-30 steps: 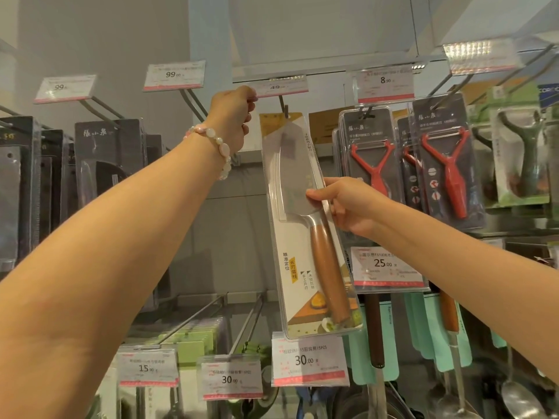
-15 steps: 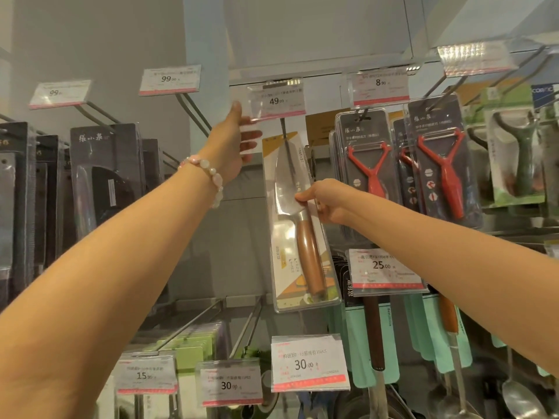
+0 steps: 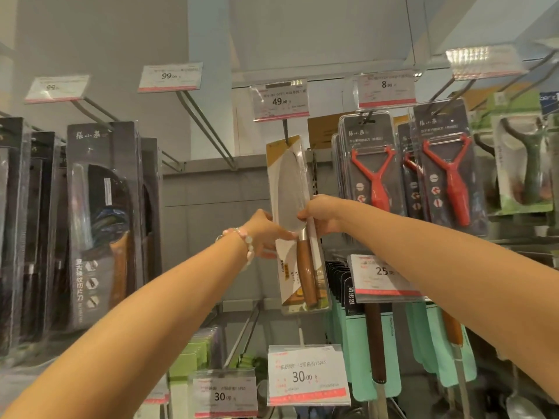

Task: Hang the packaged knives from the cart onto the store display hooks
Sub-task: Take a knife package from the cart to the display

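Your left hand (image 3: pixel 266 234) has come down from the 49.00 price tag (image 3: pixel 280 99) to the packaged knife (image 3: pixel 298 225), and the tag has swung back down over the display hook (image 3: pixel 285 133). The pack now hangs from that hook, between the dark boxed cleavers (image 3: pixel 104 225) and the red peelers (image 3: pixel 375 176). Both hands pinch its edges at mid-height, your right hand (image 3: pixel 322 214) opposite the left. It looks hung; you're likely just squaring it.

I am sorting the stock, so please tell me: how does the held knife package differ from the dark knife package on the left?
The held knife package has a pale card and hangs alone on its hook; the dark knife package has a black card and fronts a row. Left hand and right hand hold only the pale one. Both knives have brown handles.
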Demonstrator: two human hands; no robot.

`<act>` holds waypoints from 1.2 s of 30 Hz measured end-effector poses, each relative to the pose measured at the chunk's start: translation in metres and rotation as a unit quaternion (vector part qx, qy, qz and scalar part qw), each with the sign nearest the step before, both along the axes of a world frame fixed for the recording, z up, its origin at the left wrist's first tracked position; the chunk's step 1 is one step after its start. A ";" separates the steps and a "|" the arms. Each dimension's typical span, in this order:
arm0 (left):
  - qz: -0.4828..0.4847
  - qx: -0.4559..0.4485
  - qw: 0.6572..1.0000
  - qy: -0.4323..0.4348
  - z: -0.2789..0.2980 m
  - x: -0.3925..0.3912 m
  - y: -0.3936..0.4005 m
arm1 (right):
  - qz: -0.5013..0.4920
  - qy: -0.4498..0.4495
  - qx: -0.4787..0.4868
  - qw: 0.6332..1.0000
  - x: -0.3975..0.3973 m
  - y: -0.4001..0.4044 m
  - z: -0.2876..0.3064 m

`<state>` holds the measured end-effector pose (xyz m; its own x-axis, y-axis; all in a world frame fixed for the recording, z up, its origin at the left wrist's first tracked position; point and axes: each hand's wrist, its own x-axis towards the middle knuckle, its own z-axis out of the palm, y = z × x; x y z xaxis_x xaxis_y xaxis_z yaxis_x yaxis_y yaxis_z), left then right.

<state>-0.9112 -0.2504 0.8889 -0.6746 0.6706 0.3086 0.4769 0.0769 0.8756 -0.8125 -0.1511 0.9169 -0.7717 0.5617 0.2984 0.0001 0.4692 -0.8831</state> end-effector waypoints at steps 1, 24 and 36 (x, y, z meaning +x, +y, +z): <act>0.002 0.001 1.000 0.004 -0.001 -0.001 0.004 | -0.003 -0.015 0.012 1.000 0.002 0.001 0.001; 0.075 -0.019 0.992 0.095 -0.007 -0.006 0.017 | -0.088 -0.144 0.244 0.955 0.008 -0.005 0.008; 0.024 0.143 0.977 0.159 -0.001 0.069 -0.053 | -0.088 0.145 0.257 0.951 0.101 -0.060 -0.021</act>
<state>-0.8425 -0.3035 0.8884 -0.5436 0.4960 0.6771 0.7294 -0.1199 0.6735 -0.7112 -0.2115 0.8957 -0.5229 0.3964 0.7546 -0.0895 0.8549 -0.5111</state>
